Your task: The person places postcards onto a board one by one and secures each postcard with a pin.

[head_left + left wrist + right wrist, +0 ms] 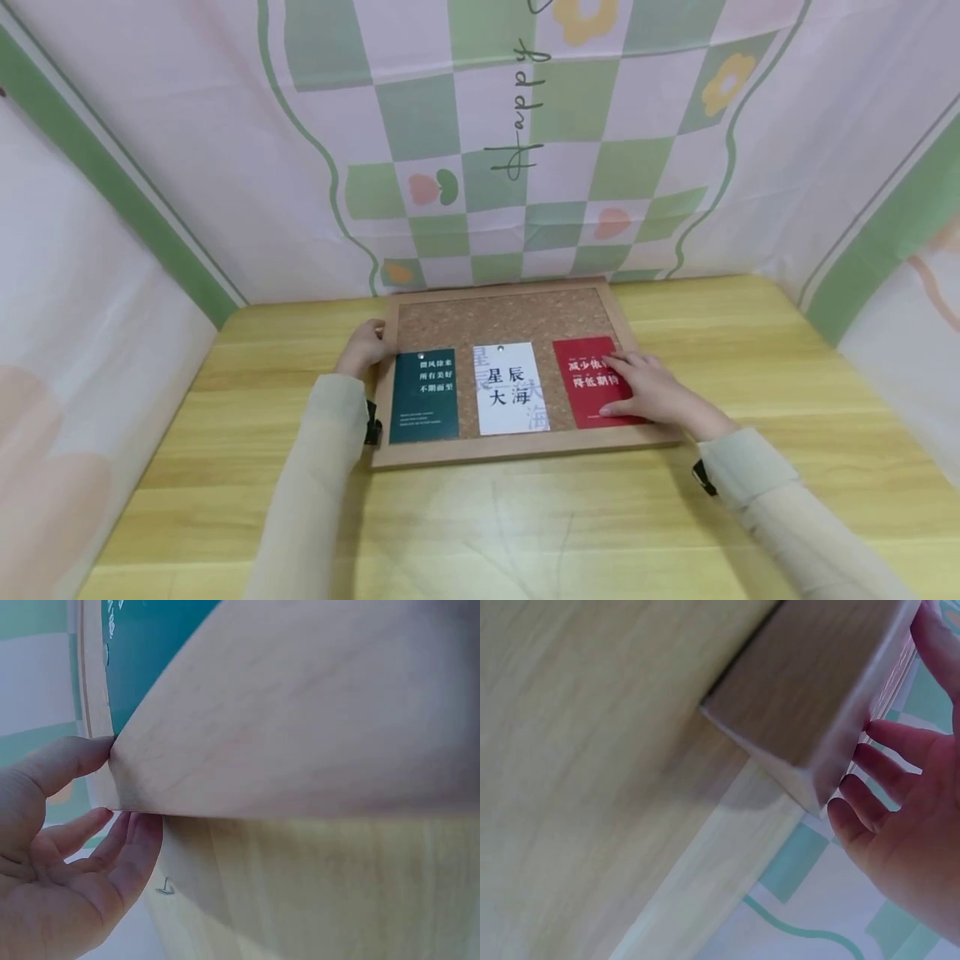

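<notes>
A wood-framed cork board [510,317] lies on the table with three cards side by side on its front half. The left card is dark green [424,417], the middle one white [512,414], the right one red [588,404]; all carry printed characters. My left hand [365,346] grips the board's left side. In the left wrist view its thumb [79,757] lies on the frame's face and the fingers bend in under the edge. My right hand [656,396] rests over the red card and the frame's right side, fingers spread, fingertips and thumb on the card.
A small metal thumbtack [165,886] lies on the yellow wood-grain table [487,533] beside the board's left side. Behind the board's far edge hangs a green-and-white checked cloth [495,125]. Pale cloth walls [97,250] stand at both sides.
</notes>
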{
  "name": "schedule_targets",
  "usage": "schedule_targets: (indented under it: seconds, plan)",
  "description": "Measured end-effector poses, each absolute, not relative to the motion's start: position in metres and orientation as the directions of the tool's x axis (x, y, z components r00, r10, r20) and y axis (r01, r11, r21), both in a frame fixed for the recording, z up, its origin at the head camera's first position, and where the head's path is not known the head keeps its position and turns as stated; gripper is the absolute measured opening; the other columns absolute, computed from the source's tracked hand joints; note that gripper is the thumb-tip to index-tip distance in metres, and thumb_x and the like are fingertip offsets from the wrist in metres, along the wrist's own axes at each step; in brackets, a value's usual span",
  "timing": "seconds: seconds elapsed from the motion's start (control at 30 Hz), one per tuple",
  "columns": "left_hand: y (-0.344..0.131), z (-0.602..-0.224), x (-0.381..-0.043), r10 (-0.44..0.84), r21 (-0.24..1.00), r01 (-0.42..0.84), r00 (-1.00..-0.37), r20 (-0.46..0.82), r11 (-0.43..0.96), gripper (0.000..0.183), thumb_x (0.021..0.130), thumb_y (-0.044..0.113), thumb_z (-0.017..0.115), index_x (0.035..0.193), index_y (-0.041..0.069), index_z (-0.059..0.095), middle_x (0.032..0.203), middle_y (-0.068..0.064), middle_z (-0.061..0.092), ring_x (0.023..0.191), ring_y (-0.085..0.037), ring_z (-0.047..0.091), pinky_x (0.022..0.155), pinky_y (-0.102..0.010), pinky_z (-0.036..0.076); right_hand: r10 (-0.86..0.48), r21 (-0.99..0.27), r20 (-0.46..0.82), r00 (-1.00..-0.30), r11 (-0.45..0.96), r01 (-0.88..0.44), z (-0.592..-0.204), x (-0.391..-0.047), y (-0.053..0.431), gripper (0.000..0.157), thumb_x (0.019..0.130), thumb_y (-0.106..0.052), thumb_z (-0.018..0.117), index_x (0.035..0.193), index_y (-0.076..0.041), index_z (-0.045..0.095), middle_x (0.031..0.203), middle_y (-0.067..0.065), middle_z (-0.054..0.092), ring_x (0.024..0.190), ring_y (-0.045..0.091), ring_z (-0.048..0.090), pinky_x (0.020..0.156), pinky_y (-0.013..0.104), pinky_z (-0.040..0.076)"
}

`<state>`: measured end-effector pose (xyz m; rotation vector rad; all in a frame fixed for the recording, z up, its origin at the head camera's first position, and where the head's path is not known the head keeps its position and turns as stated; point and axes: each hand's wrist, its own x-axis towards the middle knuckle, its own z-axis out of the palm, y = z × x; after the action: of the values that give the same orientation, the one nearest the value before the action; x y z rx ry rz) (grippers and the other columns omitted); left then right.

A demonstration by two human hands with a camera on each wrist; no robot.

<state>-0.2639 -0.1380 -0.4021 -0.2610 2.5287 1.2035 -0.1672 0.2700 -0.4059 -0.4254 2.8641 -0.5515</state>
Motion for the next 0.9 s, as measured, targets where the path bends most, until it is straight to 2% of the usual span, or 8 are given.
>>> schedule_targets:
  seconds: [0.3,0.6,0.9]
  plan:
    - [-0.142,-0.395,-0.257,-0.023,0.712,-0.277,-0.939,-0.344,0.646,0.061,0.094,0.014,0.055,0.146,-0.002,0.029,0.146,-0.026,0.04,0.131,-0.038,0.045,0.109,-0.048,0.04,-0.314,-0.379,-0.139,-0.939,0.893,-0.242,-0.406,-0.167,0.269,0.086,0.079,-0.038,0.075,0.141,0.008,0.037,0.147,0.032,0.032,0.129,0.054,0.029,0.102,0.068,0.03]
    - [-0.17,-0.396,-0.257,-0.055,0.669,-0.157,-0.984,-0.171,0.726,0.043,0.1,0.02,0.043,0.135,-0.005,0.046,0.133,-0.027,0.051,0.12,-0.039,0.052,0.1,-0.049,0.045,-0.311,-0.377,-0.134,-0.941,0.894,-0.242,-0.405,-0.167,0.269,0.086,0.079,-0.037,0.076,0.141,0.009,0.037,0.146,0.033,0.033,0.128,0.055,0.029,0.102,0.069,0.03]
    - [-0.195,-0.394,-0.247,-0.178,0.663,-0.241,-0.97,-0.163,0.709,0.042,0.101,0.018,0.035,0.131,-0.007,0.05,0.133,-0.027,0.052,0.116,-0.039,0.054,0.097,-0.048,0.047,-0.312,-0.372,-0.137,-0.94,0.896,-0.243,-0.405,-0.168,0.268,0.088,0.078,-0.039,0.076,0.141,0.009,0.037,0.145,0.033,0.032,0.128,0.055,0.03,0.102,0.069,0.03]
